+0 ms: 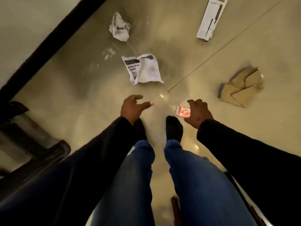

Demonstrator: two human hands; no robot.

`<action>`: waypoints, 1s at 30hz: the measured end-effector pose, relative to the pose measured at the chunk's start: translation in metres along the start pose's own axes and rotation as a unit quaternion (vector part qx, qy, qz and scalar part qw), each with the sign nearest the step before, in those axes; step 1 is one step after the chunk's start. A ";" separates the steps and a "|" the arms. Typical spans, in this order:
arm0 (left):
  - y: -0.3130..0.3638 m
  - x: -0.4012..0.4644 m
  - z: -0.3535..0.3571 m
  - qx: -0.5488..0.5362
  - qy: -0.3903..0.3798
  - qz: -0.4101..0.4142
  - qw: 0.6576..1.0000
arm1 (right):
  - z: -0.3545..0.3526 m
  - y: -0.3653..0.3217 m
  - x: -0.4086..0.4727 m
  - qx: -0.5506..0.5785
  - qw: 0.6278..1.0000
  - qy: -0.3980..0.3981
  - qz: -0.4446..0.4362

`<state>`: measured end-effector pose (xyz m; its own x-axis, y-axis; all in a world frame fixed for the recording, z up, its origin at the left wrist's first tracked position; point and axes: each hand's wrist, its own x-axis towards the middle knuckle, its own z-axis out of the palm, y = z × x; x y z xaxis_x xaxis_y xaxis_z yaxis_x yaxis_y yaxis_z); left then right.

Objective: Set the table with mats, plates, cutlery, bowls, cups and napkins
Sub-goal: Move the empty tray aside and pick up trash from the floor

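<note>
Glossy beige tiled floor [84, 98], dark skirting along wall at left. Person in jeans and black socks stands looking down, dark sleeves out. Right hand [197, 112] grips small pink juice carton [182, 111] just above right foot. Left hand [134, 106] empty, fingers loosely spread. Farther out: torn printed paper [143, 69], crumpled brown paper [242, 88], crumpled white paper ball [120, 26], long white box [211, 18]. No table-setting items in view.

Dim, warm yellowish indoor light. Small glare spots on glossy floor [162, 46]. Soft shadows beside crumpled paper [143, 69]. Motion blur throughout, strongest at left edge. Wide-angle distortion bends the frame edges.
</note>
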<state>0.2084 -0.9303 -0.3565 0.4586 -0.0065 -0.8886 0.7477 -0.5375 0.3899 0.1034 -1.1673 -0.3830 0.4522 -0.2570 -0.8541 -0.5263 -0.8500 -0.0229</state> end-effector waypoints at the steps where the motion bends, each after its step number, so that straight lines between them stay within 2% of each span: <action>1: -0.002 0.020 0.001 -0.010 0.011 0.003 1.000 | 0.011 0.005 0.012 -0.007 1.000 0.000 0.007; 5: -0.009 0.083 0.014 -0.067 0.061 0.050 0.995 | 0.060 0.023 0.055 -0.006 1.000 -0.003 0.017; 10: -0.012 0.132 0.029 -0.094 0.093 0.138 0.982 | 0.098 0.029 0.093 -0.055 0.998 -0.005 -0.025; 13: -0.008 0.155 0.031 -0.076 0.113 0.138 0.981 | 0.105 0.027 0.109 -0.070 0.996 0.029 -0.045; 17: -0.002 0.176 0.032 -0.110 0.152 0.133 0.973 | 0.096 0.019 0.117 -0.065 0.997 0.017 -0.032; 18: 0.000 0.181 0.030 -0.115 0.160 0.134 0.971 | 0.088 0.013 0.118 -0.027 0.999 0.025 -0.026; 20: 0.001 0.189 0.027 -0.107 0.181 0.138 0.968 | 0.070 -0.003 0.117 0.125 0.991 0.046 -0.003; 23: 0.004 0.195 0.021 -0.087 0.205 0.140 0.965 | 0.030 -0.038 0.114 0.320 0.944 0.080 -0.016; 27: 0.005 0.201 0.010 -0.086 0.206 0.133 0.966 | -0.030 -0.087 0.113 0.436 0.880 0.140 -0.127; 30: 0.002 0.210 0.002 -0.091 0.193 0.121 0.969 | -0.062 -0.113 0.129 0.487 0.851 0.095 -0.169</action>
<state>0.3051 -0.9342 -0.5424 0.7500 0.2220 -0.6230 0.6526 -0.4011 0.6428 0.2662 -1.1329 -0.4587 0.7566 -0.2224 -0.6149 -0.6480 -0.1285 -0.7508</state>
